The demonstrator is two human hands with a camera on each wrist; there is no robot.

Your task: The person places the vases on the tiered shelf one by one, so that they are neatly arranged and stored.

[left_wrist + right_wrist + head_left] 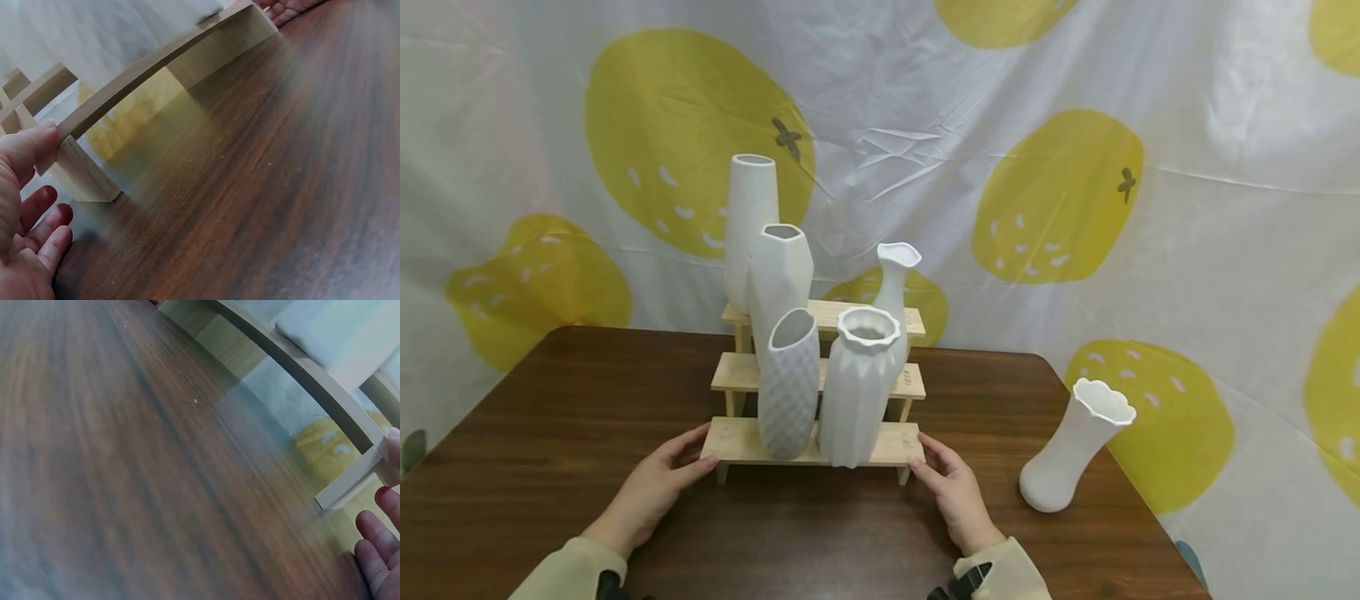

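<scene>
A three-step wooden stand holds several white vases. On its lowest board are a diamond-textured vase with a slanted mouth and a pleated vase with a scalloped rim. Behind them rise a faceted vase, a tall smooth vase and a slim-necked vase, whose lower part is partly hidden. My left hand grips the left end of the lowest board, thumb at its front corner. My right hand holds the opposite end the same way, its lower fingers below the board.
A white vase with a wavy rim stands apart on the dark wooden table, near its right edge. A curtain with yellow fruit prints hangs right behind the table.
</scene>
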